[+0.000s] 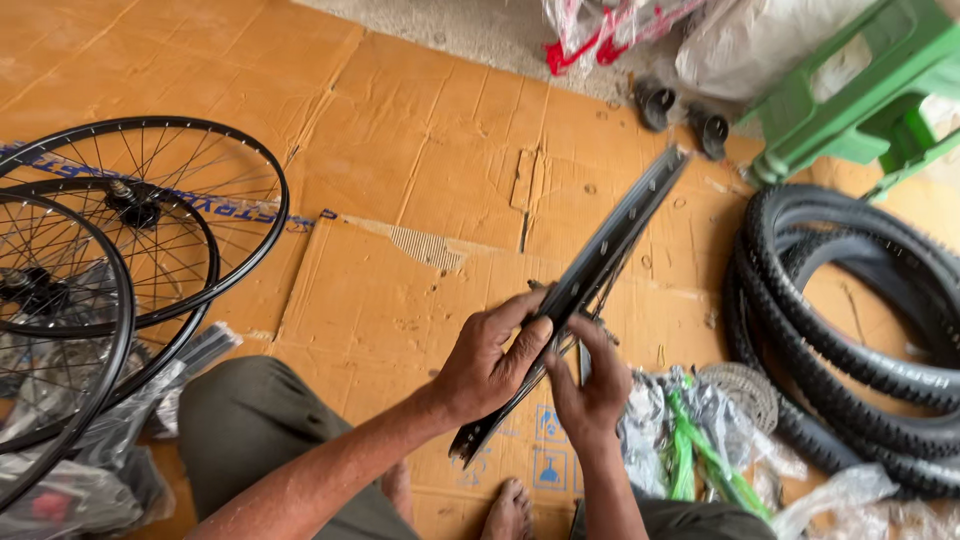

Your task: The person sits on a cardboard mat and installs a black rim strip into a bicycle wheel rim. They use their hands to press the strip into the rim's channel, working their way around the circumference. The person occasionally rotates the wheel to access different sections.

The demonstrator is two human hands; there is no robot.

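I sit on flattened cardboard (pixel 420 150) and hold a black bicycle wheel rim (pixel 620 225) edge-on, so it runs as a slanted band from near my knees up to the upper right. My left hand (pixel 490 360) grips the rim's lower part, thumb lying along its side. Just to the right, my right hand (pixel 590 385) pinches something thin and metallic at the rim, probably a spoke or a small tool; I cannot tell which. Thin spokes show behind the rim near my fingers.
Three spoked wheels (pixel 130 220) lie stacked at the left over plastic bags (pixel 90 470). Black knobby tyres (pixel 850 330) are piled at the right. A green plastic stool (pixel 860 90) stands at the upper right, with two black pedals (pixel 680 115) nearby. Bagged parts with green pieces (pixel 700 440) lie by my right knee.
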